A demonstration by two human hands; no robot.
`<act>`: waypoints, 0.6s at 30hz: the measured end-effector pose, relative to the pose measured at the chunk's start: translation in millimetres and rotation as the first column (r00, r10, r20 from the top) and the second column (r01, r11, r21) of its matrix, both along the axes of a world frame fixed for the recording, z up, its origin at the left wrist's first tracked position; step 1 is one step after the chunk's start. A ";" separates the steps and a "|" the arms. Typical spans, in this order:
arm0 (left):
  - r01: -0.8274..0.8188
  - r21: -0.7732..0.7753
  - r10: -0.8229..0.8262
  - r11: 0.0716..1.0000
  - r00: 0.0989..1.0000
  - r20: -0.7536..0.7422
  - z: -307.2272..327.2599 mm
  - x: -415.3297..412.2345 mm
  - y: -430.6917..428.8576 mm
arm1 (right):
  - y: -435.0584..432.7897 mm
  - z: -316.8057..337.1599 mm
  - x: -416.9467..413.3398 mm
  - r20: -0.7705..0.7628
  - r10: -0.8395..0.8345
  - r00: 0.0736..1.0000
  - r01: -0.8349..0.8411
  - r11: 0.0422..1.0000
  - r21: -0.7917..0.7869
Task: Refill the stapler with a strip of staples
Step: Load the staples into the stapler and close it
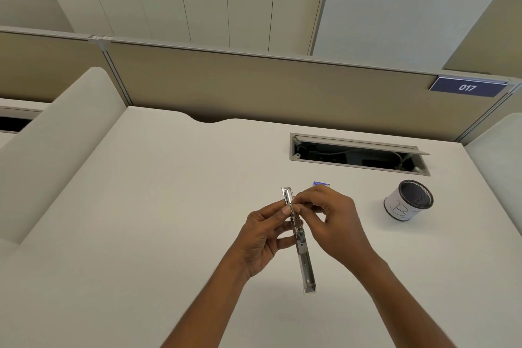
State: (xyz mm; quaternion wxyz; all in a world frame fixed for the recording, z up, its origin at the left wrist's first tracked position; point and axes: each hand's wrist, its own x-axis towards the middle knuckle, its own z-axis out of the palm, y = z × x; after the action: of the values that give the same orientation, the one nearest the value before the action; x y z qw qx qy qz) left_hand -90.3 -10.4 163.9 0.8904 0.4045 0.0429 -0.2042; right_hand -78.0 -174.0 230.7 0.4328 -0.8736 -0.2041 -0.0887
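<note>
A silver metal stapler, opened out flat into one long bar, is held above the white desk. My left hand grips it around the middle, thumb on its left edge. My right hand has its thumb and forefinger pinched at the stapler's upper channel. Whether a staple strip sits between those fingers is hidden. A small blue staple box lies on the desk just behind my right hand.
A mesh pen cup wrapped in white paper stands to the right. Behind it an open cable tray is cut into the desk. A beige partition with a "017" sign closes the back. Low dividers flank both sides.
</note>
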 end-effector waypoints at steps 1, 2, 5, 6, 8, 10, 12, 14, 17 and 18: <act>-0.004 -0.003 0.003 1.000 1.000 -0.002 -0.3 -0.7 0.0 | 0.9 0.3 0.4 -0.016 -0.001 1.000 0.001 1.000 -0.005; -0.008 -0.005 0.008 1.000 1.000 -0.005 -0.7 -0.9 -0.1 | 1.4 0.3 1.0 -0.030 -0.001 1.000 0.001 1.000 -0.010; -0.009 -0.005 0.009 1.000 1.000 -0.002 -0.9 -1.4 0.7 | 2.4 0.1 2.2 -0.058 -0.005 0.998 0.003 1.000 -0.030; -0.007 -0.004 0.007 1.000 1.000 0.002 -1.1 -1.9 0.9 | 3.1 -0.2 2.2 -0.065 -0.009 0.998 0.006 0.999 -0.037; -0.006 -0.005 0.006 1.000 1.000 0.009 -1.4 -2.7 0.9 | 4.2 -1.3 1.7 -0.075 -0.021 0.997 0.017 0.998 -0.053; -0.010 -0.007 0.011 1.000 1.000 0.005 -1.9 -3.6 0.4 | 4.7 -3.2 0.8 -0.098 -0.041 0.994 0.036 0.998 -0.058; -0.017 -0.011 0.017 1.000 1.000 -0.001 -2.5 -4.8 -0.1 | 5.2 -4.8 0.1 -0.157 -0.074 0.985 0.071 0.997 -0.025; -0.023 -0.011 0.023 1.000 1.000 -0.009 -2.2 -5.4 -0.6 | 5.8 -6.3 0.7 -0.238 -0.112 0.965 0.126 0.991 0.046; -0.027 -0.009 0.026 1.000 0.999 -0.020 -1.4 -5.8 -1.9 | 6.3 -8.9 3.2 -0.331 -0.160 0.930 0.215 0.967 0.138; -0.029 -0.006 0.029 1.000 0.999 -0.020 -1.0 -5.7 -2.2 | 6.6 -9.8 4.0 -0.352 -0.173 0.920 0.241 0.958 0.158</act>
State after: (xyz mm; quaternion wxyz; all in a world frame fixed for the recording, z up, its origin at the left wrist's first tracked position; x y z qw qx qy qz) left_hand -95.9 -12.6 162.8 0.8941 0.3987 0.0570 -0.1957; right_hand -74.0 -167.4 220.9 0.5339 -0.8452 -0.0238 -0.0045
